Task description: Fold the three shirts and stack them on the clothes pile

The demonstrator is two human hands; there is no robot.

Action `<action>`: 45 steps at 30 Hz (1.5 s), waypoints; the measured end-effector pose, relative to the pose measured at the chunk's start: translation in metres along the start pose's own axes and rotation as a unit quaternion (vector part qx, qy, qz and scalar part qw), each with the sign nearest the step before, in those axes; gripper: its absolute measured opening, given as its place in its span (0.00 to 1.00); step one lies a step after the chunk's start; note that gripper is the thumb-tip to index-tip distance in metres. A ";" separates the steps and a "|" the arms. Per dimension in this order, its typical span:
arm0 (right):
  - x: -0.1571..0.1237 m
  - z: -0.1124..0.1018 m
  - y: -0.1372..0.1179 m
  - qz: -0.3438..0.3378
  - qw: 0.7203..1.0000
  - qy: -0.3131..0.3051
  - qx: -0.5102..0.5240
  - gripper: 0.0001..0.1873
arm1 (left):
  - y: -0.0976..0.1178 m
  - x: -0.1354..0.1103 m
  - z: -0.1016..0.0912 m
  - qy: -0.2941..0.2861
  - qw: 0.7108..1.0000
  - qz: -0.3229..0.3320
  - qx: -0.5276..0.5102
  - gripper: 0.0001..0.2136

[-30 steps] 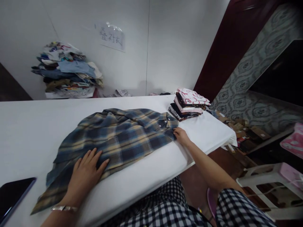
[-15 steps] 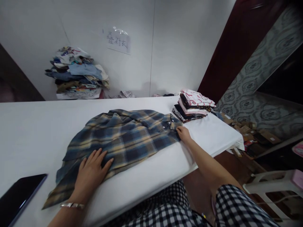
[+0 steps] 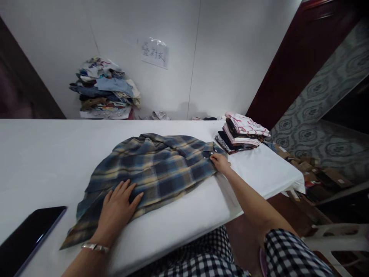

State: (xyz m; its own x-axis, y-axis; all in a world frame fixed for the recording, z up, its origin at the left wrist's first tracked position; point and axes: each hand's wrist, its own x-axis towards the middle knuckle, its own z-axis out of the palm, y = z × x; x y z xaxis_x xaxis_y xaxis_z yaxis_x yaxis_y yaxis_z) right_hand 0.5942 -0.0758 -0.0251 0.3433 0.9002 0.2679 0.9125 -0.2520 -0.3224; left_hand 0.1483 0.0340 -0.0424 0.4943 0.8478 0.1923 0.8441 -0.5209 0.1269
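A blue, black and yellow plaid shirt (image 3: 161, 165) lies spread sideways across the white-covered table, its collar end to the right. Flat on the lower left part of the shirt rests my left hand (image 3: 118, 206), fingers stretched out and a bracelet at the wrist. At the collar end, my right hand (image 3: 220, 162) pinches the shirt fabric near the buttons. Some creases run along the shirt's upper edge.
Folded clothes (image 3: 243, 132) are stacked at the table's right end. A taller heap of garments (image 3: 106, 90) stands at the back left. A phone (image 3: 31, 234) lies at the front left. A paper sign (image 3: 155, 53) hangs on the wall, and a white stool (image 3: 340, 242) is at the right.
My right hand has shifted slightly along the collar end toward the buttons. My left hand stays flat on the shirt. The whole view has turned a little to the left.
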 end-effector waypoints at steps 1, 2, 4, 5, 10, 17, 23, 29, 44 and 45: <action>0.002 0.004 0.000 -0.002 1.000 0.001 -0.003 0.11 | 0.000 0.000 0.000 -0.001 1.000 -0.002 0.003 0.27; 0.003 0.008 0.001 -0.005 1.000 0.001 -0.006 0.11 | 0.001 0.000 -0.001 -0.002 1.000 -0.004 0.005 0.27; 0.001 0.014 0.002 -0.012 1.000 0.003 -0.009 0.10 | 0.002 -0.001 -0.002 -0.006 1.000 -0.009 0.007 0.27; -0.002 0.016 0.003 -0.017 1.000 0.004 -0.008 0.10 | 0.003 -0.002 -0.003 -0.009 1.000 -0.009 0.007 0.27; -0.009 0.015 0.005 -0.040 0.999 0.014 0.009 0.14 | 0.008 -0.007 -0.004 -0.013 1.000 -0.007 0.006 0.26; -0.022 0.037 -0.066 -0.158 0.987 -0.034 -0.002 0.25 | 0.011 -0.010 -0.005 -0.021 0.999 -0.023 -0.018 0.26; -0.029 0.057 -0.092 -0.156 0.975 -0.149 -0.044 0.29 | 0.009 -0.013 -0.011 -0.043 0.998 -0.030 -0.041 0.25; -0.028 0.069 -0.079 -0.168 0.978 -0.118 -0.041 0.29 | -0.011 0.034 -0.044 -0.055 0.994 -0.029 -0.086 0.20; -0.034 0.053 -0.092 -0.147 0.980 -0.136 -0.019 0.30 | 0.000 0.274 -0.014 -0.001 0.997 -0.078 -0.005 0.23; -0.034 0.052 -0.093 -0.146 0.980 -0.136 -0.017 0.30 | 0.000 0.280 -0.009 -0.010 0.997 -0.080 -0.006 0.23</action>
State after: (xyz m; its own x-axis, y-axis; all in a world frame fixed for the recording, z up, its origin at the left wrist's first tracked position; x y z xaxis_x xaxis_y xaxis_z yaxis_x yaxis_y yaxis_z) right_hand 0.4858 -0.0645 -0.0511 -0.0009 0.9959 0.0905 0.9715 0.0223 -0.2360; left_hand 0.2847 0.2707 0.0205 0.3582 0.9215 0.1501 0.9096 -0.3807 0.1662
